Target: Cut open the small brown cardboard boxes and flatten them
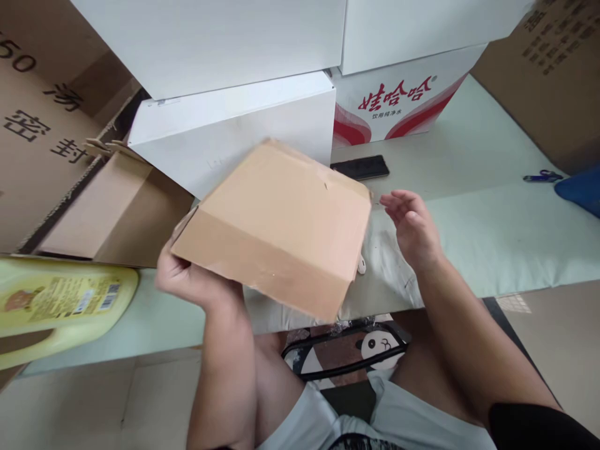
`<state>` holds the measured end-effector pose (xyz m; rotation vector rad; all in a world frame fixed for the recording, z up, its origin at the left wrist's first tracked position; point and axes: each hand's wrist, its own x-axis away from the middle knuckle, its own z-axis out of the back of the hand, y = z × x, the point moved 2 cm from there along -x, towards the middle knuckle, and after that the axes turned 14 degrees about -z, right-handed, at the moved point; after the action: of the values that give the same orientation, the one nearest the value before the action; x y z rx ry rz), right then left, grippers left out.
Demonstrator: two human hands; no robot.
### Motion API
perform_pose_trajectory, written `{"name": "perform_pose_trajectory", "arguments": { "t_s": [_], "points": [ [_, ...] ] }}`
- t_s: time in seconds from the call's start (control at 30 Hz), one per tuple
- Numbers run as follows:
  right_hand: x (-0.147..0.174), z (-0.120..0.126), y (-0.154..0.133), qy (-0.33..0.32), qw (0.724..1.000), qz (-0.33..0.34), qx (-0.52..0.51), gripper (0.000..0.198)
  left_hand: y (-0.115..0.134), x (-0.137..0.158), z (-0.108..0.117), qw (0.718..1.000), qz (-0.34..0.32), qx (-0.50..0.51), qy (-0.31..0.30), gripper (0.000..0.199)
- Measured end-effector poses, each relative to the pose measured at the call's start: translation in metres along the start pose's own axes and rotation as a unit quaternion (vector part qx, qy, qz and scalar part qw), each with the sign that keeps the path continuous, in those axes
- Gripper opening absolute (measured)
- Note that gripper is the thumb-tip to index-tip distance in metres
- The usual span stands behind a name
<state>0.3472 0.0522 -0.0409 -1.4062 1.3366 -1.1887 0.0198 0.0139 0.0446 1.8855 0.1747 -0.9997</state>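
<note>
"What's the left hand [180,269] doing?"

"Left of centre, it grips the cardboard box [281,212] by its left corner. The box sits mid-frame, tilted."

"How would it handle?"

"Light, I'd guess, if there's nothing inside: thin board, fairly stiff, dry enough not to slip. The panels could crease if pinched, so I'd take it by opposite edges, near the corners."

"And the right hand [412,231]?"

"Right of centre, holding nothing, fingers loosely bent, just off the box's right corner."

"What can't you make out?"

"At lower left, the yellow bottle [70,306] is cut off by the frame. Most of the left fingers are behind the board, and I can't see the box's underside or any contents. A small white thing [361,265] peeks past its right edge, too covered to name. At far right, a blue object [581,192] is cropped."
</note>
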Motion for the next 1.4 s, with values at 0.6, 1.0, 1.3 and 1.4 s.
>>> {"name": "perform_pose_trajectory", "arguments": {
  "t_s": [0.6,1.0,1.3,1.4],
  "points": [
    [0.049,-0.057,-0.016,-0.24,0.948,0.124,0.167,0.081,0.056,0.046,-0.005,0.878,-0.404,-0.008,-0.256,0.03],
    [0.072,-0.092,-0.016,-0.123,0.906,0.293,0.278,0.105,0.068,0.045,0.001,0.885,-0.352,0.038,-0.303,0.036],
    [0.074,-0.093,-0.02,-0.141,0.92,0.236,0.279,0.099,0.06,0.042,0.002,0.919,-0.3,0.024,-0.255,0.032],
    [0.074,-0.092,-0.018,-0.121,0.927,0.233,0.268,0.096,0.059,0.041,0.0,0.919,-0.3,0.028,-0.253,0.035]
  ]
}}
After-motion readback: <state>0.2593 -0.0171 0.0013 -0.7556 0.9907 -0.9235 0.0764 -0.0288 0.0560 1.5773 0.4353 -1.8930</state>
